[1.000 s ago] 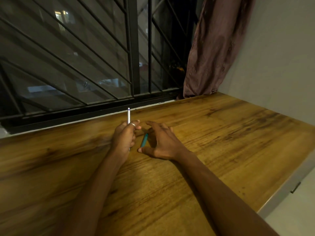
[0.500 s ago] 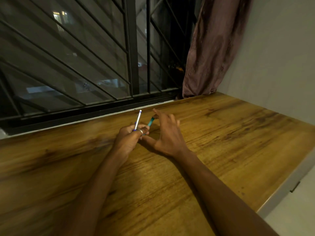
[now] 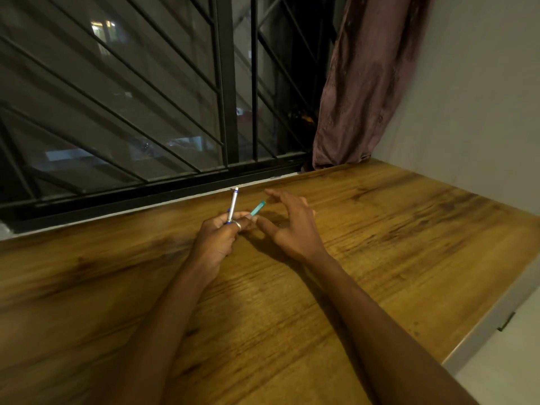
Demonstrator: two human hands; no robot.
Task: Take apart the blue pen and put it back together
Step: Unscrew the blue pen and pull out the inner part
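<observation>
The blue pen is in two parts. My left hand (image 3: 217, 239) is closed around a slim silver part with blue bands (image 3: 233, 203), which points up and away from me. A short teal barrel piece (image 3: 258, 208) slants up to the right. Its lower end sits at my left fingertips and its upper end lies just under my right index fingertip. My right hand (image 3: 292, 226) hovers beside it with fingers and thumb spread and nothing pinched between them. A ring shows on one left finger.
The hands work over a wooden tabletop (image 3: 365, 244) near its far edge. A barred window (image 3: 228, 83) runs along the back, a dark red curtain (image 3: 368, 80) hangs at the back right, and a pale wall stands to the right. The table's right edge (image 3: 482, 325) drops off.
The teal piece was under my right hand on the table; it has been lifted and now stands at my left fingertips. The silver part tilted slightly right, and my right fingers have spread apart.
</observation>
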